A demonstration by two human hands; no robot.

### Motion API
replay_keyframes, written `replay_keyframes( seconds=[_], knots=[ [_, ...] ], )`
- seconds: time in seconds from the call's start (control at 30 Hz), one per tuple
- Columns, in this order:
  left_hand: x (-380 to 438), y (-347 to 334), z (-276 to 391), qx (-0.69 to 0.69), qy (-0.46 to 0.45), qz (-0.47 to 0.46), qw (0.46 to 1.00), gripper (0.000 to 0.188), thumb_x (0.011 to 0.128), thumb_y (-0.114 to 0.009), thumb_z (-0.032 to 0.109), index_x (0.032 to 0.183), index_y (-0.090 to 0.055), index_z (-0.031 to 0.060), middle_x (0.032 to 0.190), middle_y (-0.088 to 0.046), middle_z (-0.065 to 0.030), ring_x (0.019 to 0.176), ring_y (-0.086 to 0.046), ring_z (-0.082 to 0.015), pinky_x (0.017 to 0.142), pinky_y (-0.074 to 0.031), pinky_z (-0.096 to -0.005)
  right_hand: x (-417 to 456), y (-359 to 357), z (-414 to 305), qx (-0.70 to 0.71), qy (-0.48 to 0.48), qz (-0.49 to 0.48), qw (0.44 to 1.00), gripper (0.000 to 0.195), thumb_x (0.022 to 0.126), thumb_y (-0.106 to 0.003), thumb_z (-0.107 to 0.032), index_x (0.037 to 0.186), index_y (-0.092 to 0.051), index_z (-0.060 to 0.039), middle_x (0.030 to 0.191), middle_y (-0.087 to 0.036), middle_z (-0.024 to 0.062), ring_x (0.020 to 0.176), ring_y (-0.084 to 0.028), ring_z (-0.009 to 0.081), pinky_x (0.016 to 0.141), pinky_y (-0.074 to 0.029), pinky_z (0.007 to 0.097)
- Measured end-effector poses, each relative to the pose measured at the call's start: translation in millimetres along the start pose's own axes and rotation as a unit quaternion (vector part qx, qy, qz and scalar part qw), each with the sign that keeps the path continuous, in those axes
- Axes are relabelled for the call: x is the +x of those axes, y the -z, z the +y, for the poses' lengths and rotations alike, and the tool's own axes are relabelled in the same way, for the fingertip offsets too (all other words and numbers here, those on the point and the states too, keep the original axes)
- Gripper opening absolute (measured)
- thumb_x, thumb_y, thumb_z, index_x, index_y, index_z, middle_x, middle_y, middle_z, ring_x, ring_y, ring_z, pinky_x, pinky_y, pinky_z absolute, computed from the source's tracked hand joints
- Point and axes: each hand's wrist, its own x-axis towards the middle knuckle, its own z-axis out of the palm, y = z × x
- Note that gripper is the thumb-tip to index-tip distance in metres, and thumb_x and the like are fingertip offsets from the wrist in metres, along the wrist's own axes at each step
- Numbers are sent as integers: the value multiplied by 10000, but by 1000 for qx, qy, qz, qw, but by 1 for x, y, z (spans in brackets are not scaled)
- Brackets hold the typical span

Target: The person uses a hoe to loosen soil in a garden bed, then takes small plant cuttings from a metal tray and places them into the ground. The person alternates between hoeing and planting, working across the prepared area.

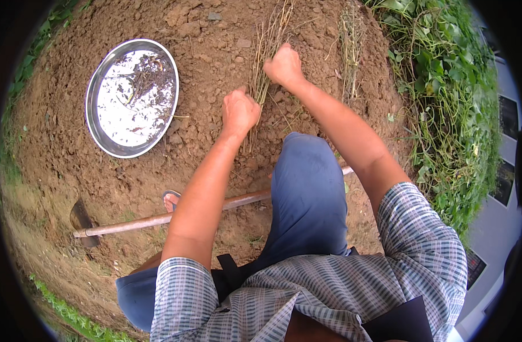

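Note:
Both hands are at a loose bundle of dry plant stalks (261, 64) above the brown soil in front of me. My left hand (240, 110) is closed round the lower end of the stalks. Higher up and to the right, my right hand (284, 66) is curled into a fist against the right side of the bundle; its fingers are turned away, so its hold cannot be made out. Left of the hands, a round metal basin (89, 102) rests on the soil, with dark dry pods and plant bits scattered in it.
Another bunch of dry stalks (350, 55) lies on the soil to the right. Green leafy vines (440, 98) border the ground beyond it. A hoe with a wooden handle (145, 222) and metal blade (82, 218) lies across the ground near my sandalled foot (171, 200).

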Motion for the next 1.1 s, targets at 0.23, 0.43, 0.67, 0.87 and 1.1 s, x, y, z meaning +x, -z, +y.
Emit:
replay_keyframes(
  seconds=[0.23, 0.43, 0.67, 0.87, 1.1],
  knots=[
    [-1, -12, 5, 68, -53, -79, 993, 374, 854, -593, 70, 1183, -570, -106, 1143, -563, -331, 1048, -582, -478, 920, -490, -489, -1, 18, 10, -192, 228, -46, 953, 526, 926, -583, -355, 1221, -513, 74, 1099, -532, 286, 969, -581, 388, 793, -530, 471],
    [12, -44, 20, 92, -23, -66, 993, 270, 791, -585, -15, 1051, -613, -82, 1108, -583, -276, 1051, -596, -413, 919, -500, -452, 11, 10, 18, -315, 249, -63, 914, 500, 926, -541, -446, 1162, -609, -11, 1075, -539, 196, 1059, -530, 334, 800, -525, 434],
    [0, -41, 3, 137, -43, -52, 988, 266, 879, -515, 42, 1096, -595, -88, 1177, -554, -254, 1093, -575, -399, 912, -505, -464, 14, 11, 7, -376, 354, 29, 856, 581, 949, -515, -404, 1437, -390, -114, 1333, -423, 339, 1274, -385, 488, 1093, -306, 507],
    [-6, -30, 26, 104, -58, -42, 992, 570, 837, -541, -16, 1382, -385, -79, 1371, -430, -251, 1188, -505, -398, 980, -468, -454, 47, -10, 32, -320, 342, -49, 882, 619, 985, -370, -423, 1492, -315, -72, 1493, -221, 381, 1412, -185, 520, 1179, -166, 504],
    [-4, -45, 15, 121, -90, -68, 986, 595, 821, -500, -29, 1399, -367, -83, 1516, -313, -221, 1240, -463, -418, 1036, -429, -459, 46, -17, 28, -226, 280, -62, 931, 531, 938, -482, -341, 1187, -492, 128, 1464, -180, 443, 1409, -167, 537, 1185, -155, 511]
  ],
)
